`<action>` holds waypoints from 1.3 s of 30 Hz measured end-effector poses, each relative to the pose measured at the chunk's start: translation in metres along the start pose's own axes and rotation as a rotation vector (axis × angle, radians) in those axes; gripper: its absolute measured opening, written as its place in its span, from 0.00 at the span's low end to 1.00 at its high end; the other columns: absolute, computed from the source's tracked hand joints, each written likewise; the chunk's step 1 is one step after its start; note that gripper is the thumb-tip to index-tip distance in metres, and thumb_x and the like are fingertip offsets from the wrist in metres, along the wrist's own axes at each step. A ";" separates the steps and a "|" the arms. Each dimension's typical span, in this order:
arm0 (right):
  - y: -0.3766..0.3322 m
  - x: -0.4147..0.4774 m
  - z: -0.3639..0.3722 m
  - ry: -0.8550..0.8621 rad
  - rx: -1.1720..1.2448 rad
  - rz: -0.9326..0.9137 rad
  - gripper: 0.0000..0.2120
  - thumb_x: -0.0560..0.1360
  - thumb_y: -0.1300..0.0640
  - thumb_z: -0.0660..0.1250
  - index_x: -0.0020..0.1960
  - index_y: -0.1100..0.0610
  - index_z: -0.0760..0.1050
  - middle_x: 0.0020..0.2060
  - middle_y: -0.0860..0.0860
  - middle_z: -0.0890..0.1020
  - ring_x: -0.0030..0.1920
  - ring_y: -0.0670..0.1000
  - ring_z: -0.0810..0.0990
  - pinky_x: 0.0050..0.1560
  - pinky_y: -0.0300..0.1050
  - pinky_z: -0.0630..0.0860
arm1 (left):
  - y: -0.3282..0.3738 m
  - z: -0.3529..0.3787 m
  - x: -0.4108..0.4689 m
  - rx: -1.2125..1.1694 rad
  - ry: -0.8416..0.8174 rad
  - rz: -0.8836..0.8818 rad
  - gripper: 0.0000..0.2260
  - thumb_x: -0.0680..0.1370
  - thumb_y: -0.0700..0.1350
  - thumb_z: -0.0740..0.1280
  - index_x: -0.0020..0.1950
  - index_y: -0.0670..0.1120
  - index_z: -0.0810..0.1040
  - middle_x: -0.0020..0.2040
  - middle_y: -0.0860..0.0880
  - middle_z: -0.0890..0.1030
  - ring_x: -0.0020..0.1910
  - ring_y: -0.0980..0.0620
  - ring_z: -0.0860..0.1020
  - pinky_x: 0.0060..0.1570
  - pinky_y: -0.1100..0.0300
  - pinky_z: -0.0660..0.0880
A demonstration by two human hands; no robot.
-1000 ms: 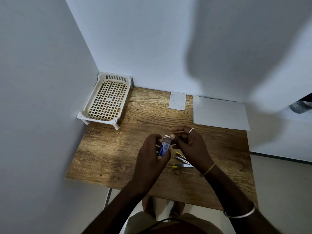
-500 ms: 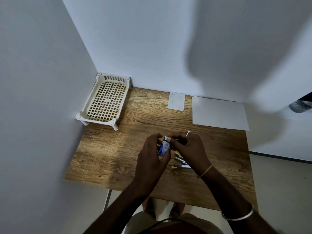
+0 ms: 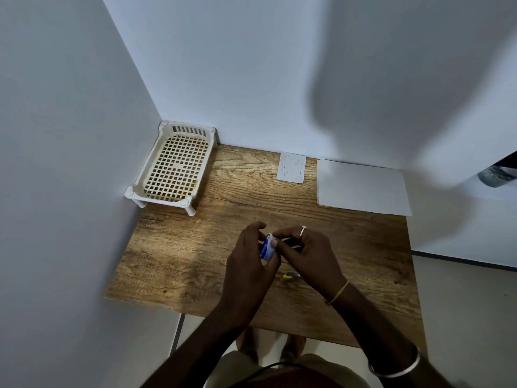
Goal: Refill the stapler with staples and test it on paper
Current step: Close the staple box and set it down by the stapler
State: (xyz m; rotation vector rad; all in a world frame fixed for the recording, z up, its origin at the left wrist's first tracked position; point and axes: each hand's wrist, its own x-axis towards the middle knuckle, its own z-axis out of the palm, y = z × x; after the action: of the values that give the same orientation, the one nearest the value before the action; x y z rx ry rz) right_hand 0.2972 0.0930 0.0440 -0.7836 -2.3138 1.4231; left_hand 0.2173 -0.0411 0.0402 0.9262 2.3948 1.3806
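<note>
Left hand [image 3: 246, 261] grips the staple box [image 3: 267, 247] — right hand [image 3: 305, 253] pinches its end. A hard tug could scatter staples

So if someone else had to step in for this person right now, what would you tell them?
Left hand grips the small blue-and-white staple box above the table.
Right hand pinches at the box's top end, seemingly opening it.
Stapler lies on the table under the right hand, mostly hidden; only its yellow end shows.
Paper sheets lie at the back right, untouched.
Done: box picked up.
Left: take staples out, load the stapler, test it on paper.
</note>
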 end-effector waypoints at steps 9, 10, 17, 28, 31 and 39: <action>0.013 -0.001 0.006 -0.095 0.005 0.086 0.05 0.76 0.53 0.73 0.51 0.50 0.86 0.44 0.43 0.87 0.42 0.40 0.85 0.42 0.36 0.81 | -0.012 0.004 -0.008 0.108 -0.048 0.027 0.20 0.80 0.47 0.71 0.71 0.46 0.73 0.58 0.51 0.78 0.49 0.63 0.76 0.44 0.78 0.72; 0.015 -0.002 0.008 -0.098 0.018 0.101 0.05 0.76 0.52 0.74 0.51 0.50 0.86 0.44 0.43 0.87 0.42 0.40 0.85 0.42 0.37 0.82 | -0.014 0.005 -0.009 0.132 -0.069 0.038 0.20 0.80 0.46 0.72 0.70 0.46 0.74 0.58 0.51 0.78 0.49 0.63 0.75 0.44 0.79 0.71; 0.030 -0.005 0.025 -0.096 0.098 0.201 0.08 0.75 0.54 0.76 0.53 0.54 0.84 0.45 0.49 0.86 0.45 0.46 0.86 0.46 0.46 0.84 | -0.031 0.007 -0.012 0.229 -0.145 0.030 0.19 0.77 0.46 0.72 0.68 0.48 0.77 0.57 0.52 0.78 0.47 0.57 0.78 0.40 0.67 0.76; 0.065 -0.015 -0.013 -0.103 -0.488 0.179 0.18 0.71 0.62 0.75 0.61 0.53 0.82 0.56 0.50 0.84 0.56 0.49 0.81 0.54 0.39 0.72 | -0.057 0.024 -0.014 0.203 -0.355 0.073 0.28 0.77 0.35 0.69 0.76 0.47 0.69 0.64 0.47 0.79 0.61 0.50 0.77 0.57 0.65 0.68; 0.076 -0.026 -0.018 -0.193 -0.514 0.219 0.25 0.70 0.57 0.77 0.66 0.51 0.78 0.61 0.50 0.82 0.61 0.51 0.79 0.61 0.45 0.74 | -0.056 0.040 -0.013 0.209 -0.437 0.168 0.31 0.76 0.32 0.67 0.78 0.45 0.67 0.64 0.45 0.79 0.61 0.48 0.76 0.57 0.64 0.66; 0.095 -0.042 -0.007 -0.118 -0.650 0.172 0.21 0.72 0.46 0.74 0.63 0.43 0.74 0.51 0.46 0.83 0.49 0.47 0.82 0.41 0.37 0.74 | -0.049 0.072 -0.001 0.268 -0.551 0.352 0.33 0.74 0.32 0.69 0.79 0.45 0.65 0.60 0.43 0.81 0.56 0.44 0.77 0.52 0.53 0.73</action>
State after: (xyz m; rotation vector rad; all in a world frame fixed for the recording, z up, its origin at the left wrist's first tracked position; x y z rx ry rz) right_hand 0.3617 0.1072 -0.0361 -1.1116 -2.8986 0.7680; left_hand 0.2322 -0.0091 -0.0393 1.6144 2.0715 0.7500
